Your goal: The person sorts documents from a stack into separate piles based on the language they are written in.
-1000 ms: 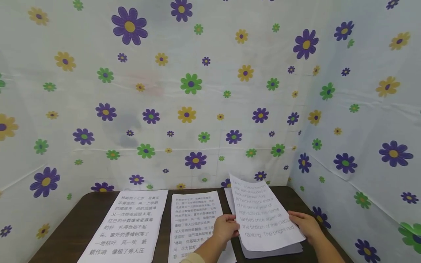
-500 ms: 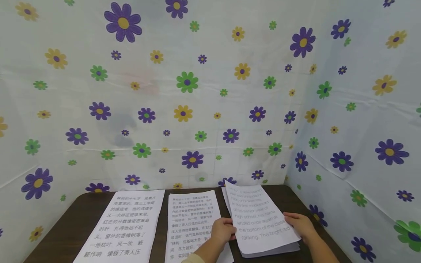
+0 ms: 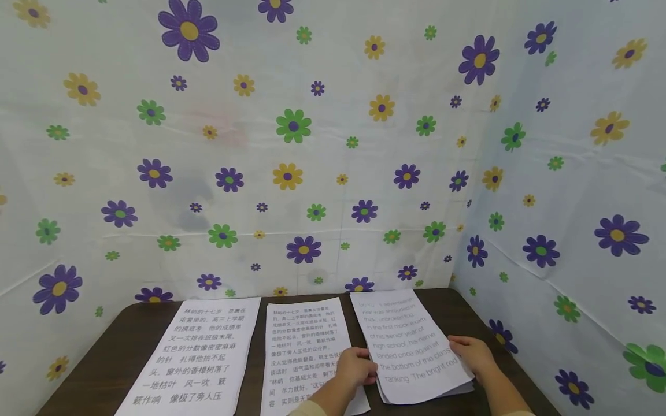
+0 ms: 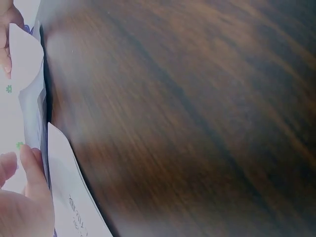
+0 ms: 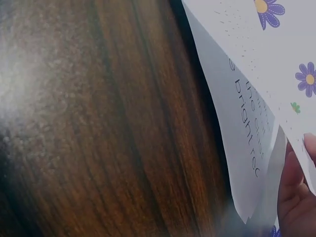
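A printed sheet of paper [image 3: 403, 346] with English text lies over other sheets in the right-hand stack, nearly lined up with them. My left hand [image 3: 356, 367] holds its left edge, fingers curled, with the forearm across the middle stack. In the left wrist view, thumb and fingers [image 4: 33, 170] are at the edge of the papers. On the opposite side my right hand [image 3: 474, 357] pinches the sheet's right edge. The right wrist view shows the raised edge between thumb and fingers [image 5: 292, 173], above another sheet with English print [image 5: 232, 118].
Two more paper stacks with Chinese text lie on the dark wooden table [image 3: 111, 341]: the left stack [image 3: 195, 352] in larger print, the middle stack [image 3: 302, 341] in smaller print. A flower-patterned cloth [image 3: 312, 144] encloses the back and the right side.
The English sheet's far end has come down from a raised, curled position onto the stack. Both hands stay at its side edges. The head view has shifted slightly.
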Tool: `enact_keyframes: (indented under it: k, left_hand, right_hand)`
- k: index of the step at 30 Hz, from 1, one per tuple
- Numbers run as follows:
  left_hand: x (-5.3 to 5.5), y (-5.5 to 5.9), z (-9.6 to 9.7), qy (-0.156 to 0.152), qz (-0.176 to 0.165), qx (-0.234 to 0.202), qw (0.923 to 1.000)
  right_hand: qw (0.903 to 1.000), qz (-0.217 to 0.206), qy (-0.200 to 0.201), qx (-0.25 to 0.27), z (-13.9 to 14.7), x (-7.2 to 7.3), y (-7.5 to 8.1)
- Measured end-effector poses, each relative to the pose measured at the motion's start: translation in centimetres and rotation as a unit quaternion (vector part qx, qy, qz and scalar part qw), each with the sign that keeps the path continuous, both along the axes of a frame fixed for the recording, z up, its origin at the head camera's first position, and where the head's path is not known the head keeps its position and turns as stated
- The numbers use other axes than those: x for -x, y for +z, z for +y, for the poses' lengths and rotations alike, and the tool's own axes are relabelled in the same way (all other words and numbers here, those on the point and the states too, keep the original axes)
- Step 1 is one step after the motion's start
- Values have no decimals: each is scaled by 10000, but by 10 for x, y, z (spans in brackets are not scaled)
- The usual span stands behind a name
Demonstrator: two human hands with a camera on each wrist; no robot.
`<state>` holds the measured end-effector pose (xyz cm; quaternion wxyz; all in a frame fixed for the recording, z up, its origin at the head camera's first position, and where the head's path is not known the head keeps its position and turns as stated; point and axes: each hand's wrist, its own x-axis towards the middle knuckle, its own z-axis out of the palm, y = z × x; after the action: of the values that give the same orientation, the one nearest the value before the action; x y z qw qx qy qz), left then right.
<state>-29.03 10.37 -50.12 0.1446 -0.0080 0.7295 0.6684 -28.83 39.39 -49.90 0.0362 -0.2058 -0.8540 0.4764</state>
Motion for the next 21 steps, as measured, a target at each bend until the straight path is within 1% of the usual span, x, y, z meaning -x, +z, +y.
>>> enact_keyframes:
  k: [4, 6, 10, 12, 14, 17, 21]
  left_hand:
    - [-2, 3, -1, 12, -79, 8, 10000]
    - [-2, 4, -2, -3, -94, 40, 9999]
    - [-3, 6, -3, -112, -31, 140, 9998]
    - [-4, 7, -3, -181, 66, 238, 9995]
    - [-5, 8, -4, -236, 169, 341, 9990]
    - [-5, 8, -2, -294, 312, 424, 9982]
    - [-4, 8, -1, -374, 360, 510, 9973]
  right_hand:
    - [9997, -47, -7, -227, 0, 3, -2]
    - [9996, -50, 15, -260, 0, 4, -3]
    - [9989, 17, 70, -458, 0, 4, -5]
    - [9982, -9, 89, -591, 0, 4, -5]
    - [9976, -87, 114, -684, -2, 4, -5]
    - [9969, -320, 104, -716, -3, 4, -5]
    - [9960, -493, 101, -743, -5, 4, -6]
